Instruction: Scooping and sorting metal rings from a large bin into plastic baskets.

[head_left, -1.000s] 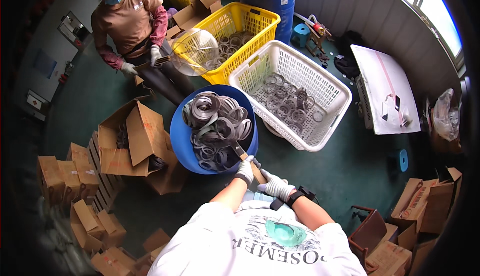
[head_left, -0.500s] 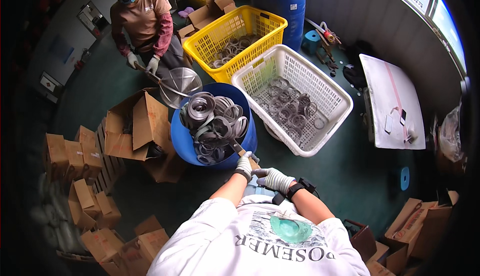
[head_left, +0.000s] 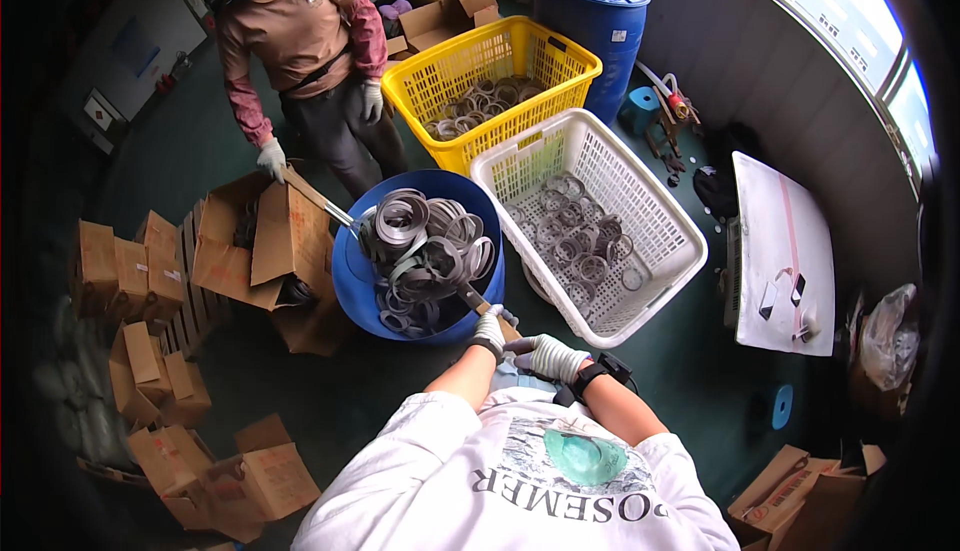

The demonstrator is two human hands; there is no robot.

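Observation:
My left hand (head_left: 488,333), in a white glove, is wrapped round the wooden handle of a tool (head_left: 482,303) with a flat metal shaft. Beside it, my right hand (head_left: 548,358), also gloved, closes on the rear end of the same handle. The shaft reaches over the near rim of a blue drum (head_left: 350,301), and its far end is hidden by a heap of grey metal rings (head_left: 440,261). From across the drum, a co-worker's gloved hand (head_left: 272,159) holds another wooden-handled tool (head_left: 318,198), whose metal shaft runs into the rings.
Right of the drum stands a white basket (head_left: 690,261) with rings, and behind it a yellow basket (head_left: 590,69) with more. Opened cartons (head_left: 290,231) crowd the left side. A second blue drum (head_left: 600,51) is at the back; a white-topped table (head_left: 790,281) stands at right.
The co-worker has stepped closer, lowered the round mesh skimmer into the drum and taken one hand off its handle. My hands keep the same grip; the view has shifted slightly.

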